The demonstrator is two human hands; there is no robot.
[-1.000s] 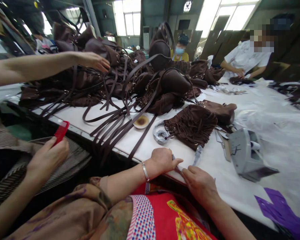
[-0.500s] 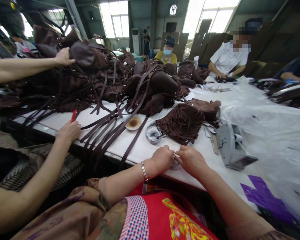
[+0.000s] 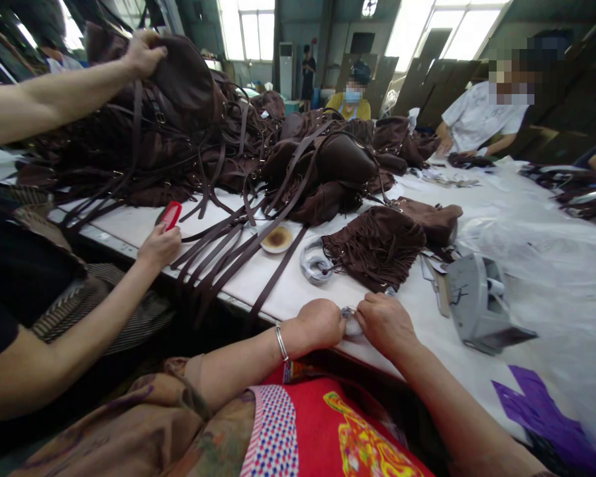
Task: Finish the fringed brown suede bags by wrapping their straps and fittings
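My left hand (image 3: 322,323) and my right hand (image 3: 385,323) are close together at the table's near edge, fingers pinched. Between them is a small, shiny piece in clear plastic (image 3: 349,313); its exact kind is too small to make out. Just beyond my hands lies a dark brown fringed bag (image 3: 377,246). A coil wrapped in clear plastic (image 3: 316,262) rests against the bag's left side.
Brown bags (image 3: 328,165) are heaped across the table, straps hanging over its edge. A co-worker's hand at left holds a red comb (image 3: 170,216). Nearby are a dish of brown stuff (image 3: 277,238), a grey dispenser (image 3: 481,305), plastic sheeting (image 3: 571,278) and a purple piece (image 3: 541,407).
The view has turned slightly left. My hands are a little further apart, with more of the plastic showing between them. The co-worker has raised a bag and turned the comb.
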